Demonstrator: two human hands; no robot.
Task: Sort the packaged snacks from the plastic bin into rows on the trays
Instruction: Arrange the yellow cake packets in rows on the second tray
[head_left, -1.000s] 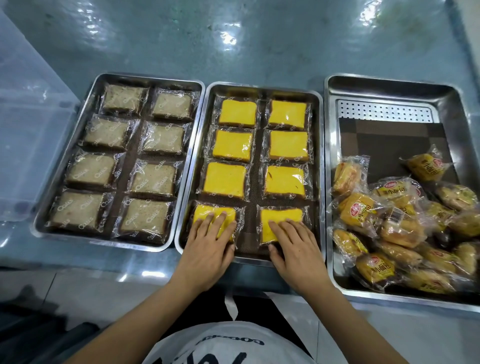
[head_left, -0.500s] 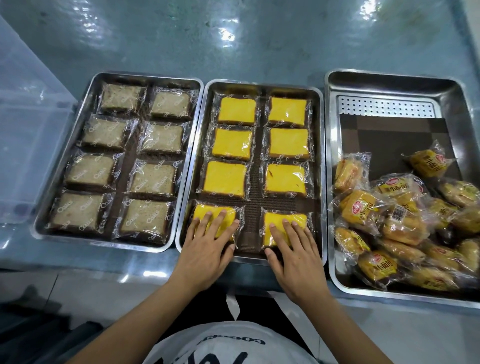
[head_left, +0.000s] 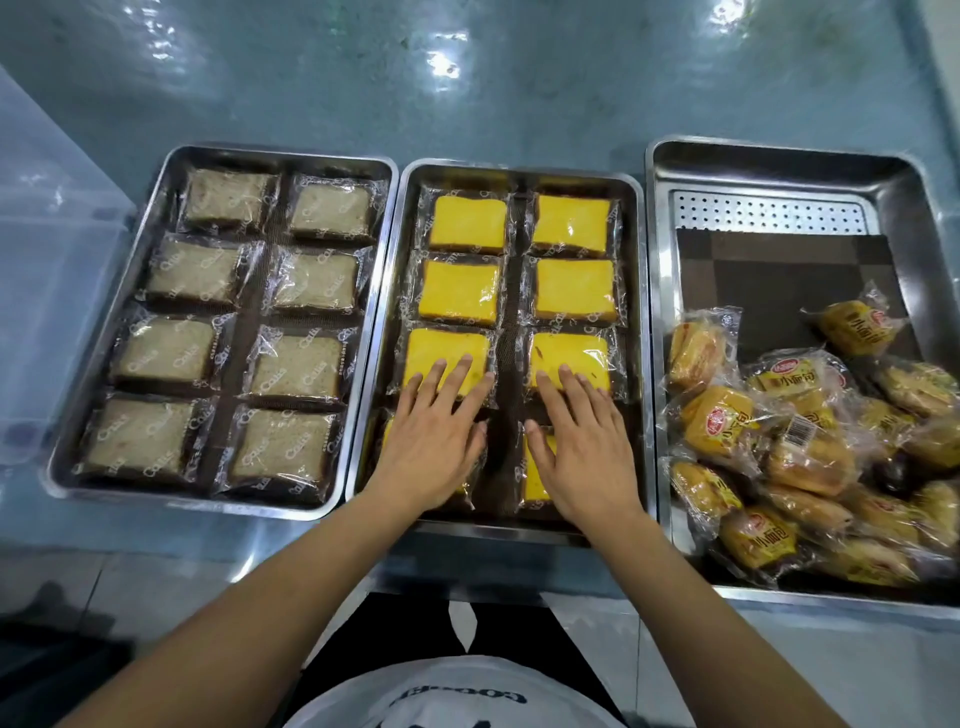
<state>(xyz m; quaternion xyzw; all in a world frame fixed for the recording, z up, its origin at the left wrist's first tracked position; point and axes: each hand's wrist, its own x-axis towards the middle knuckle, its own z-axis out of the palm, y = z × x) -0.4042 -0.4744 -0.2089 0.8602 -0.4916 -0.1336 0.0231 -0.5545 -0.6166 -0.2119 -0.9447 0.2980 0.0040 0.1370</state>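
The middle steel tray (head_left: 642, 332) holds yellow wrapped cakes in two columns. My left hand (head_left: 434, 436) lies flat over the nearest left cake, its fingertips touching the third-row left cake (head_left: 441, 353). My right hand (head_left: 582, 447) lies flat over the nearest right cake (head_left: 535, 478), fingers reaching onto the third-row right cake (head_left: 576, 358). Both hands have straight, spread fingers. The left tray (head_left: 104, 364) carries brown wrapped cakes (head_left: 296, 364) in two columns. The right tray (head_left: 660, 260) holds a loose heap of orange bread packets (head_left: 722, 421).
A clear plastic bin (head_left: 47, 260) stands at the left edge beside the left tray. The trays sit side by side on a glossy blue-green table (head_left: 467, 78). A perforated insert (head_left: 769, 213) and a dark mat (head_left: 779, 280) lie in the right tray's far half.
Both hands have slid forward from the nearest row of yellow cakes, so their fingers now lie on the third row. The view has shifted slightly.
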